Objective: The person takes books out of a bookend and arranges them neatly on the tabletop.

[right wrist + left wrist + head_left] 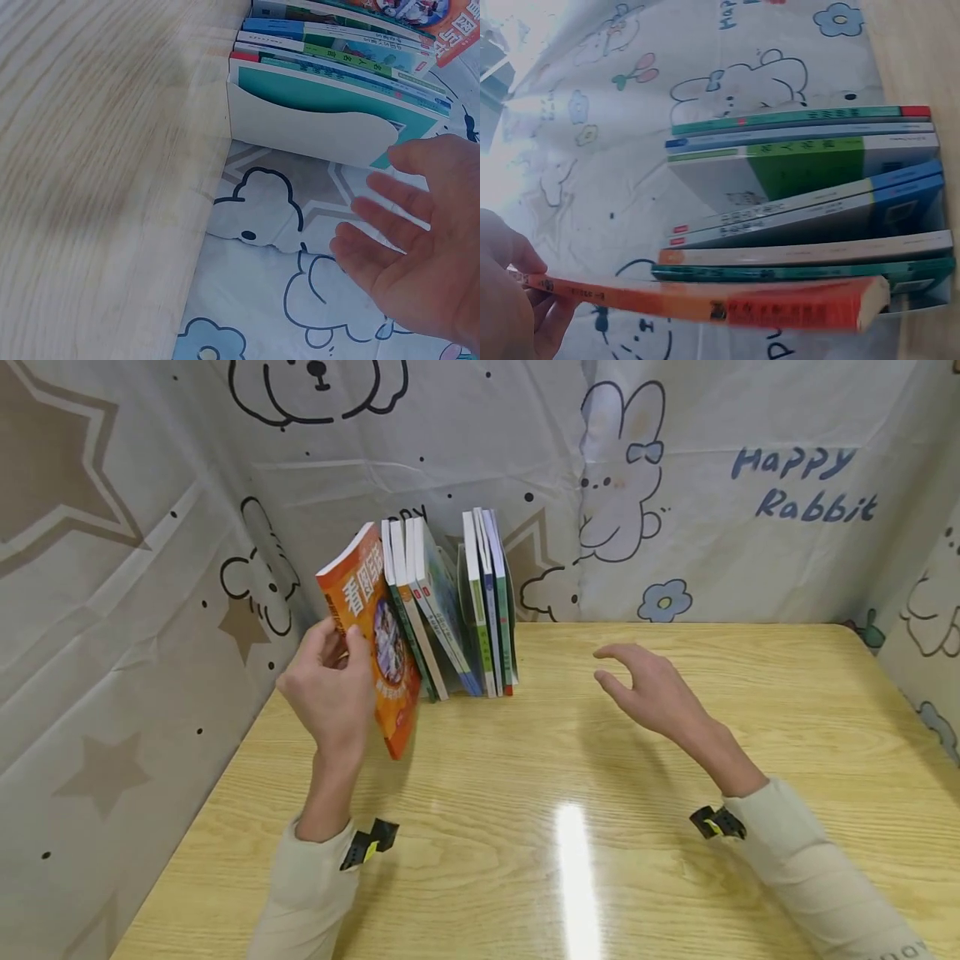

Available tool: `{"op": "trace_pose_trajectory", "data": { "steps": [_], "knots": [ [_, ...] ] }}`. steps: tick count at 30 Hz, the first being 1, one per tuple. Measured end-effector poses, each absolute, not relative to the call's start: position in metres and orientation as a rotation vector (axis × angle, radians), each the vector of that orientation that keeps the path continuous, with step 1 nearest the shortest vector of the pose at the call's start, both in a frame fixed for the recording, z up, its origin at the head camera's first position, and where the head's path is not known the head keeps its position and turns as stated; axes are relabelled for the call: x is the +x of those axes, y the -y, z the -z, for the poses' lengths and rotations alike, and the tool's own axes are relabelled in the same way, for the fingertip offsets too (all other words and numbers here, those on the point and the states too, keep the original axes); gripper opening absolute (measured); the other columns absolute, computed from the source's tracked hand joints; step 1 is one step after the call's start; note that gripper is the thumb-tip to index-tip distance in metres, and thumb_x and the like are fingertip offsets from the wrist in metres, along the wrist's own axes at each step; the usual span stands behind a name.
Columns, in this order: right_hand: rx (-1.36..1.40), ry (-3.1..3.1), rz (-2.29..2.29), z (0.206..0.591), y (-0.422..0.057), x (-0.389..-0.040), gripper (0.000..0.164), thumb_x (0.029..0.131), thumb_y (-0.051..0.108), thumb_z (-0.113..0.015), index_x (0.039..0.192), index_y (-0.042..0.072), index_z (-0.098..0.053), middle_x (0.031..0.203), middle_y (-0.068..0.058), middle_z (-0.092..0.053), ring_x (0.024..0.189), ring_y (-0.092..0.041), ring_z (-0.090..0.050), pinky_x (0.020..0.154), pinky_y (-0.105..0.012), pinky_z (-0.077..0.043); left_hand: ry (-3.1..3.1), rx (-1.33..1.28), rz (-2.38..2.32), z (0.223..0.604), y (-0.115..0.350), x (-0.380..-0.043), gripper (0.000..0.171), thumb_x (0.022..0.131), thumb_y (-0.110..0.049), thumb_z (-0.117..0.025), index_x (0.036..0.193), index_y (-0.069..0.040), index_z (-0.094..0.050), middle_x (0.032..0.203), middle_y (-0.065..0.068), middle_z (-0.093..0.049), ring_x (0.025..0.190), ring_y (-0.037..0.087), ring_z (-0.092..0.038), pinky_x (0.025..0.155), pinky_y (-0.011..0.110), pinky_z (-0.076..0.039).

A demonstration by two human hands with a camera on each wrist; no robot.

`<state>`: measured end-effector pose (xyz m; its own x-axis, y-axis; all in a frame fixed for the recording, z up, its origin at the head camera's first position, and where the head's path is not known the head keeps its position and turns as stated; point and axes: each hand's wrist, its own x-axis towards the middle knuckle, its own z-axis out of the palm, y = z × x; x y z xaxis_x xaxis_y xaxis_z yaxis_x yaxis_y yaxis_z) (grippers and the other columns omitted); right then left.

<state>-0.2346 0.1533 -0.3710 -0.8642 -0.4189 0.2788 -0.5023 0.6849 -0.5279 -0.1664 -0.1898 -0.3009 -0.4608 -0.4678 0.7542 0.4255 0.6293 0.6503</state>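
My left hand (330, 681) pinches an orange book (386, 652) by its upper left edge, thumb on the cover and fingers behind. The book tilts at the left end of a row of upright books (438, 610), its lower corner jutting toward me. In the left wrist view its orange spine (727, 307) lies alongside a green book (802, 271). My right hand (652, 689) hovers over the table to the right of the row, fingers loosely bent and holding nothing. The right wrist view shows that hand (420, 232) beside a white book holder (307, 124).
The wooden table (480, 827) meets a printed cloth backdrop (480, 435) behind the books, and cloth also rises at the left and right. Some books lean inside the holder, with a gap between two groups near the middle.
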Motion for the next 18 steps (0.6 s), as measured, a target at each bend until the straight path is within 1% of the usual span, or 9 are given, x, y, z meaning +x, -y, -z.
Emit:
{"op": "trace_pose_trajectory", "data": {
  "steps": [3, 7, 13, 18],
  "knots": [
    [0.784, 2.73, -0.924, 0.367, -0.152, -0.234, 0.036, 0.104, 0.022, -0.055, 0.134, 0.002, -0.059, 0.136, -0.018, -0.058, 0.126, -0.038, -0.052, 0.101, -0.056, -0.042, 1.747, 0.012, 1.023, 0.295, 0.19, -0.16, 0.018, 0.091, -0.002, -0.067, 0.106, 0.006, -0.074, 0.095, 0.014, -0.075, 0.083, 0.024, -0.074, 0.068, 0.01, -0.051],
    [0.811, 2.677, -0.926, 0.361, -0.152, -0.235, 0.036, 0.104, 0.022, -0.056, 0.134, 0.003, -0.059, 0.135, -0.018, -0.059, 0.125, -0.038, -0.053, 0.101, -0.056, -0.043, 1.751, 0.005, 1.029, 0.289, 0.189, -0.151, 0.019, 0.093, -0.005, -0.067, 0.109, 0.004, -0.074, 0.098, 0.012, -0.075, 0.084, 0.024, -0.074, 0.07, 0.011, -0.052],
    [0.837, 2.645, -0.914, 0.355, -0.151, -0.234, 0.038, 0.103, 0.022, -0.058, 0.135, 0.002, -0.058, 0.135, -0.018, -0.059, 0.126, -0.037, -0.053, 0.102, -0.055, -0.042, 1.733, -0.068, 0.969, 0.279, 0.185, -0.133, 0.02, 0.092, -0.004, -0.066, 0.108, 0.006, -0.073, 0.098, 0.011, -0.075, 0.084, 0.026, -0.074, 0.072, 0.014, -0.054],
    [0.816, 2.671, -0.926, 0.351, -0.151, -0.231, 0.041, 0.103, 0.025, -0.057, 0.138, 0.002, -0.055, 0.138, -0.018, -0.057, 0.12, -0.041, -0.056, 0.099, -0.055, -0.045, 1.729, -0.123, 0.942, 0.272, 0.178, -0.118, 0.022, 0.09, -0.001, -0.066, 0.109, 0.007, -0.073, 0.096, 0.01, -0.075, 0.076, 0.029, -0.073, 0.072, 0.014, -0.054]
  ]
}}
